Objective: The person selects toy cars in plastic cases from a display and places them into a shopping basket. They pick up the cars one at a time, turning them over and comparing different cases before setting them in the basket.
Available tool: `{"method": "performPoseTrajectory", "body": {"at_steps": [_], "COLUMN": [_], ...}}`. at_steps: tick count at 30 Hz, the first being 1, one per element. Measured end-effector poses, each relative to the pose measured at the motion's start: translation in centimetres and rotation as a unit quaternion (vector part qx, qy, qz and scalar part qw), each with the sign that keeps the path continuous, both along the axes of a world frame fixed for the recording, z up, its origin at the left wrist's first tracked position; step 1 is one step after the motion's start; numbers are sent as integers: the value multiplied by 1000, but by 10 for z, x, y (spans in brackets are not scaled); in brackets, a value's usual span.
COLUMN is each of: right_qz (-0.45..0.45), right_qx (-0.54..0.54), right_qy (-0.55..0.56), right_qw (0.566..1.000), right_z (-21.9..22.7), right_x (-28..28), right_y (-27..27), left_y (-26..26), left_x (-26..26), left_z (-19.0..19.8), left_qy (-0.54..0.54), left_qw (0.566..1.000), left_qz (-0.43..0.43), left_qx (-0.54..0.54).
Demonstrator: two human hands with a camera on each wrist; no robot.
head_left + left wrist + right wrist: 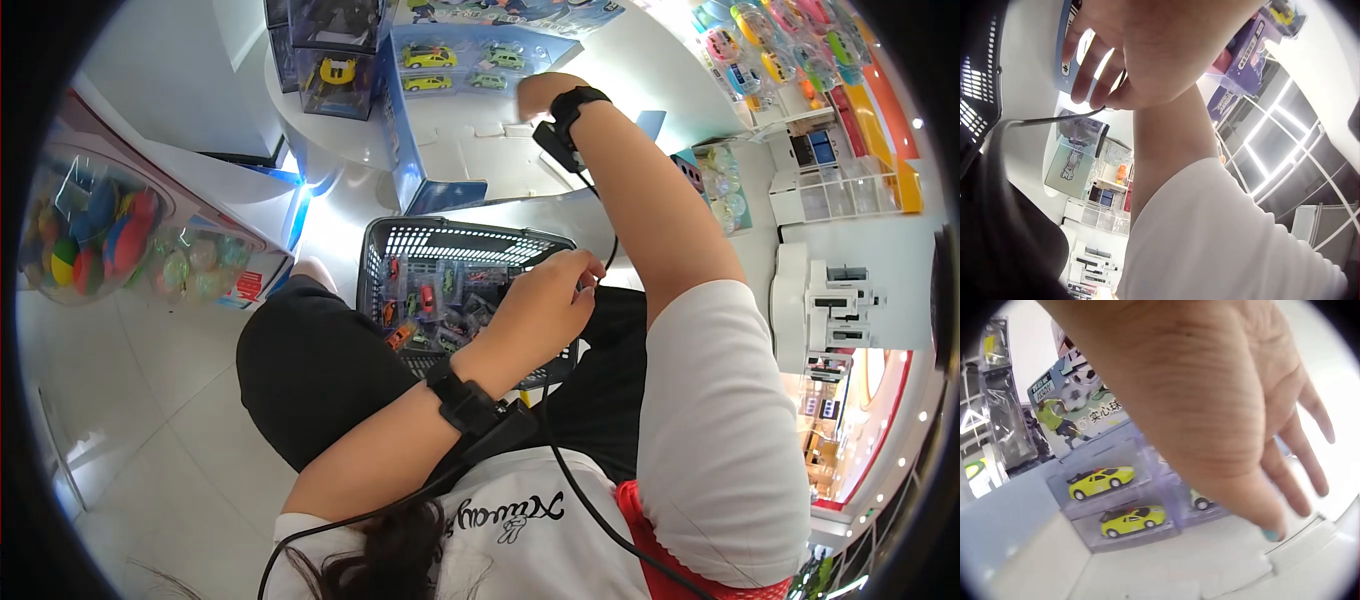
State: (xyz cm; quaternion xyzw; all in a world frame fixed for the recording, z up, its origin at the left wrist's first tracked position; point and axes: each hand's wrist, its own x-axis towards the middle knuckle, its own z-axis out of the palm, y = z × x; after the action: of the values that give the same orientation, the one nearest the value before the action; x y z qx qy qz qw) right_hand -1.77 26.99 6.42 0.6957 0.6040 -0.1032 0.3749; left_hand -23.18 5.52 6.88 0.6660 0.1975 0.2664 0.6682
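My left hand [548, 300] is over the right side of a dark plastic shopping basket [374, 240] on my lap. In the left wrist view, the fingers [1087, 70] of that hand are loosely extended and hold nothing. Small toy cars [427, 297] in clear packs lie inside the basket. My right hand [545, 95] reaches over a blue display box [400, 150], fingers spread and holding nothing in the right wrist view. Beside it are yellow toy cars [1134, 521] in clear packs, with pale green toy cars [503, 54] nearest the hand.
Boxed model cars [338, 80] stand on the white counter [345, 135] left of the display box. A clear globe [95, 225] of colorful balls is at far left. Packaged toys [775, 45] hang at upper right. A cable [612, 235] hangs from the right wrist.
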Motion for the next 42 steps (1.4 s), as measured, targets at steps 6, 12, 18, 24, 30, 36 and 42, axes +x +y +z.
{"method": "performPoseTrajectory", "body": {"at_steps": [6, 12, 18, 24, 30, 36, 42], "right_qz": [-40, -24, 4, 116, 129, 86, 80], "right_qx": [115, 199, 291, 162, 373, 384, 398], "right_qy": [43, 27, 103, 57, 76, 232, 333], "right_qw": [992, 979, 951, 978, 916, 890, 851], "right_z": [-11, -39, -66, -28, 48, 91, 67], "right_x": [44, 67, 101, 100, 2, -48, -73], "right_y": [-2, 2, 9, -2, -82, -189, -291], "left_y": [0, -3, -3, -1, 4, 9, 4], "left_x": [1, 3, 5, 2, -3, -11, -31], "left_z": [-2, -5, -7, -21, -31, -58, -72], "left_qy": [1, -7, 22, 73, 96, 163, 222], "left_qw": [1000, 1000, 999, 994, 992, 978, 959], "left_qz": [8, 15, 13, 1, -6, 15, -2], "left_qx": [12, 25, 33, 78, 86, 130, 175]}}
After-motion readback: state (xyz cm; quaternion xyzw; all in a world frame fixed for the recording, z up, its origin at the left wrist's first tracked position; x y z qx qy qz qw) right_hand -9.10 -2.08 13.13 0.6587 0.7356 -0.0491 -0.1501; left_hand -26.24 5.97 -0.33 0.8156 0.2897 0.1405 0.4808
